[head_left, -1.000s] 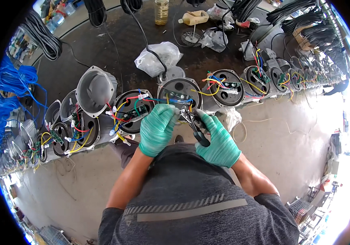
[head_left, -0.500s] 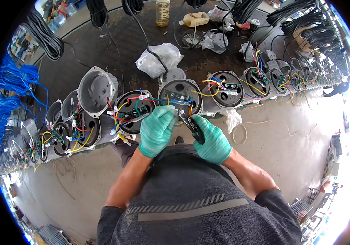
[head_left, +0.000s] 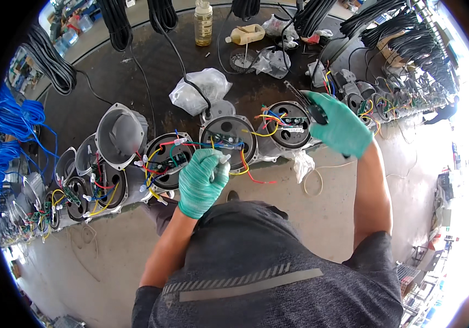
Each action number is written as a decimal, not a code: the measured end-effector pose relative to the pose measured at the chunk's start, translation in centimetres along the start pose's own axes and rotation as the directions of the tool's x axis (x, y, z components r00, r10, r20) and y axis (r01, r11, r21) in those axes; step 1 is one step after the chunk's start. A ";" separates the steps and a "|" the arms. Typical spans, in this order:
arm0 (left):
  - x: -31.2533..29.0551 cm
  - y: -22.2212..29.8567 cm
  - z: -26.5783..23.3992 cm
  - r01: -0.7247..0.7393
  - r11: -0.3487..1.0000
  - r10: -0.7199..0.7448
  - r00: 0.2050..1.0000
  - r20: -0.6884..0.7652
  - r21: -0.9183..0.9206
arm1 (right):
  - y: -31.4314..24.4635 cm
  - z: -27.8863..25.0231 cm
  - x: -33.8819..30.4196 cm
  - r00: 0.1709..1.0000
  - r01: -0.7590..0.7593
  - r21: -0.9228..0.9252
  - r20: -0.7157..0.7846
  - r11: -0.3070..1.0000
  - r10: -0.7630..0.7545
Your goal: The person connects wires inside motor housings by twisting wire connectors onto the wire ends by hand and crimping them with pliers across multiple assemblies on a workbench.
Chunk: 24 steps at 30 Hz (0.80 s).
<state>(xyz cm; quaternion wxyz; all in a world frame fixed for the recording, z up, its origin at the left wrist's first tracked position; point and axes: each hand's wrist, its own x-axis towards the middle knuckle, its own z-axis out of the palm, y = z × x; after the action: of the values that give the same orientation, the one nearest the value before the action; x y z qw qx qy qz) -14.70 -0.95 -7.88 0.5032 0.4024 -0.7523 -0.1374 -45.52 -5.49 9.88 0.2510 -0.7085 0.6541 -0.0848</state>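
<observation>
A tall bottle [head_left: 204, 26] stands near the far edge of the surface [head_left: 119, 76], with a tan jug [head_left: 248, 34] close by. Blue wire [head_left: 18, 116] bunches up by the left edge.

The left hand in a green knitted glove [head_left: 201, 186] was curled around small whitish pieces [head_left: 224, 158], just before a round grey metal housing [head_left: 243, 127] with thin red and yellow wires [head_left: 246, 168] hanging over its near edge. The right hand, gloved alike [head_left: 345, 127], held black-handled metal pliers [head_left: 317, 113] beside another round grey housing [head_left: 300, 141]. A crumpled clear plastic bag [head_left: 199, 91] lay beyond on the dark tabletop [head_left: 163, 60].
</observation>
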 end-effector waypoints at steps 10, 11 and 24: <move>-0.3 0.6 -0.6 0.141 0.987 -0.135 0.987 0.083 -0.078 | 5.2 2.1 7.1 0.923 0.139 -0.405 0.383 0.904 0.029; -0.1 0.7 -0.6 0.147 0.985 -0.138 0.986 0.092 -0.095 | 5.1 2.2 7.0 0.926 0.141 -0.394 0.376 0.908 0.020; -0.7 0.1 0.0 0.060 0.998 -0.061 0.997 -0.046 -0.024 | -3.9 1.2 1.1 0.906 0.423 -0.105 0.011 0.900 -0.424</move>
<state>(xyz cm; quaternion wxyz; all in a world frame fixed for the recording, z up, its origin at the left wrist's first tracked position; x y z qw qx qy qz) -14.60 -0.36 -8.29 0.5206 0.4224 -0.7262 -0.1520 -41.44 -6.25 10.45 0.1852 -0.8453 0.4897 -0.1069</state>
